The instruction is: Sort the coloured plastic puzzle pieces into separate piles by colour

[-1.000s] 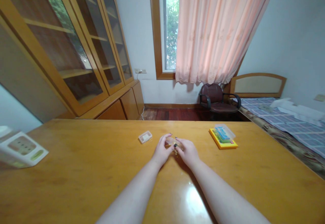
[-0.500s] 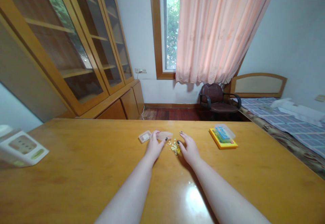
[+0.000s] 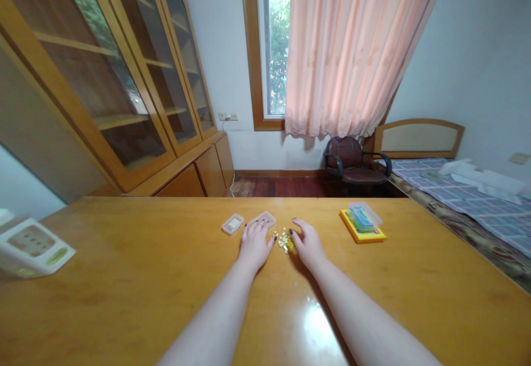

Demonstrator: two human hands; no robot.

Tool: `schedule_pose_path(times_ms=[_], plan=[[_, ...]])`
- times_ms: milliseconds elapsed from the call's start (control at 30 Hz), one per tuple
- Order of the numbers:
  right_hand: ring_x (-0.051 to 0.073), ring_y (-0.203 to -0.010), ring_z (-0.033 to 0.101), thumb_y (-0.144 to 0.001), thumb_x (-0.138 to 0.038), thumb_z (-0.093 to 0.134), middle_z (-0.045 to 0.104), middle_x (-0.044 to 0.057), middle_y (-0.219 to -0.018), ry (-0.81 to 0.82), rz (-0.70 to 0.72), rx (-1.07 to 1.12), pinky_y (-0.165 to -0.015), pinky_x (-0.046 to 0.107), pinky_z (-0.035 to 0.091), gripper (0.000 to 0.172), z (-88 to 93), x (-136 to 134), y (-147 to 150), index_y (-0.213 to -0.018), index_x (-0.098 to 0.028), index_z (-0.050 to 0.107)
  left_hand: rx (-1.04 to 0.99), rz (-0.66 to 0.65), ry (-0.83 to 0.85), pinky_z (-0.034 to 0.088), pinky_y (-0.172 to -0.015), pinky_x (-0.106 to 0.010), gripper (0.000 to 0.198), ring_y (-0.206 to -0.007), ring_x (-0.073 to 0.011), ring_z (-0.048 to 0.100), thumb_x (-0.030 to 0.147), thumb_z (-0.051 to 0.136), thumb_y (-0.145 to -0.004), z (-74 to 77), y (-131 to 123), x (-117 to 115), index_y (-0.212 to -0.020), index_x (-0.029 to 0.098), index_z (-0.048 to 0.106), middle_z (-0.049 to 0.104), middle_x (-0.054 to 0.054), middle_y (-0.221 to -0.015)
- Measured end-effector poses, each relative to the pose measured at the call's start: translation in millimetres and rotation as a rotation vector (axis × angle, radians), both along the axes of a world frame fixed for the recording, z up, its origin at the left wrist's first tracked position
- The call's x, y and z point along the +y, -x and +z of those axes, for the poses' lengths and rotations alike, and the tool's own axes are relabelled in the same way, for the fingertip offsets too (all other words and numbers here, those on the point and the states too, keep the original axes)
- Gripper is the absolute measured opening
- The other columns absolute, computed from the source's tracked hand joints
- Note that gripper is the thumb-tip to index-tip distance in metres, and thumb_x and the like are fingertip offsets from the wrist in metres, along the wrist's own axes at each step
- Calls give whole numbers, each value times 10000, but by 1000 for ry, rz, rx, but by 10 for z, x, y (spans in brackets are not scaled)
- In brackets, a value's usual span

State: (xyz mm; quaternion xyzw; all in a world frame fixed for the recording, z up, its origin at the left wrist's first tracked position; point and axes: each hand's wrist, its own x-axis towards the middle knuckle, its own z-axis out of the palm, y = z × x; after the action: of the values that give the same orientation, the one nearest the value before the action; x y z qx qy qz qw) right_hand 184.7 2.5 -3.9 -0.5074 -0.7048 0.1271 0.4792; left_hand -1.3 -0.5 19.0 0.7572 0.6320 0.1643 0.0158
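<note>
My left hand (image 3: 254,246) lies palm down with its fingers stretched forward. Its fingertips reach the near edge of a shallow clear plastic container (image 3: 267,218), partly covering it. Left of that hand is a smaller clear plastic piece with a white label (image 3: 233,224). Between my hands lies a loose pile of small pale and yellow pieces (image 3: 283,242), too small to name exactly. My right hand (image 3: 307,243) rests on its side along the right of the pile, fingers and thumb apart, thumb tip beside the pieces. Nothing shows in its grasp.
The wooden table (image 3: 136,277) spans the foreground. A yellow box (image 3: 362,233) with a clear lid (image 3: 367,214) over it is at the right. A white plastic container (image 3: 35,246) stands at the left edge. Beyond are a chair (image 3: 350,164) and a bed (image 3: 468,189).
My left hand has drawn back slightly, its fingers now lying over the clear container's near edge, and the container looks turned. My right hand stays beside the pile. The view has shifted a little.
</note>
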Motion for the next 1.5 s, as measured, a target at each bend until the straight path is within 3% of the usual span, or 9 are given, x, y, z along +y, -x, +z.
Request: schedule_pose_path(times_ms=[333, 567, 733, 833, 933, 1100, 1233, 1333, 1500], plan=[[251, -1098, 555, -829, -284, 489, 634, 127, -1145, -23, -95, -19, -996, 483, 370, 309, 8, 4, -24, -1083, -161, 615, -11, 340, 108, 76, -1066, -644, 613, -1373, -326, 196, 419, 440, -837, -85, 201, 138, -1400, 200, 339, 257, -115, -1500], [317, -1191, 439, -824, -357, 476, 497, 191, -1293, -98, -559, -104, -1001, 536, 302, 411, 407, 71, -642, -1154, -132, 569, -80, 444, 80, 95, -1053, -653, 648, -1382, -373, 141, 403, 479, -809, -76, 174, 132, -1391, 148, 350, 242, -182, -1492], [413, -1260, 320, -750, -398, 564, 342, 249, -1398, 100, -989, -268, -1008, 622, 175, 600, 441, 106, -1342, -1270, -106, 498, -59, 391, 18, 114, -1090, -587, 595, -1378, -333, 186, 385, 477, -824, -43, 115, 120, -1361, 140, 403, 292, -170, -1475], [403, -1189, 411, -766, -433, 536, 398, 260, -1350, 217, -1036, -288, -984, 622, 204, 633, 284, 104, -1522, -1311, -119, 465, -76, 311, -8, 113, -1107, -554, 558, -1365, -320, 231, 366, 492, -820, -33, 89, 102, -1336, 158, 442, 327, -150, -1462], [378, -1080, 492, -760, -429, 544, 537, 230, -1202, 165, -1037, -279, -985, 621, 206, 571, 208, 101, -1552, -1236, -114, 535, -117, 280, -14, 118, -1110, -553, 534, -1360, -318, 243, 346, 500, -816, -29, 78, 91, -1314, 157, 469, 343, -142, -1455], [358, -1089, 488, -759, -414, 558, 560, 206, -1150, -110, -870, -244, -1007, 579, 246, 524, 393, 63, -1266, -1172, -92, 564, -245, 227, -85, 126, -1118, -535, 472, -1338, -306, 289, 314, 500, -818, -26, 69, 101, -1263, 158, 515, 425, -134, -1400], [292, -1103, 507, -767, -429, 590, 565, 146, -1176, -181, -283, -166, -980, 455, 387, 525, 486, -76, -598, -1221, -174, 527, -462, -9, -140, 118, -1126, -514, 467, -1344, -277, 289, 338, 492, -834, -108, 13, 82, -1279, 195, 496, 470, -105, -1365], [272, -1142, 500, -760, -368, 617, 547, 132, -1226, -130, 3, -62, -994, 435, 406, 543, 372, -205, -104, -1260, -197, 489, -716, -217, -75, 126, -1130, -504, 458, -1334, -259, 320, 384, 448, -868, -202, -58, 29, -1287, 205, 494, 491, -103, -1347], [254, -1128, 530, -748, -272, 602, 550, 129, -1224, -44, 144, 66, -968, 421, 447, 566, 122, -250, 142, -1285, -185, 447, -1125, -365, 135, 291, -1097, -426, 536, -1237, -250, 458, 553, 476, -835, -176, -159, -59, -1206, 176, 559, 581, -122, -1234]])
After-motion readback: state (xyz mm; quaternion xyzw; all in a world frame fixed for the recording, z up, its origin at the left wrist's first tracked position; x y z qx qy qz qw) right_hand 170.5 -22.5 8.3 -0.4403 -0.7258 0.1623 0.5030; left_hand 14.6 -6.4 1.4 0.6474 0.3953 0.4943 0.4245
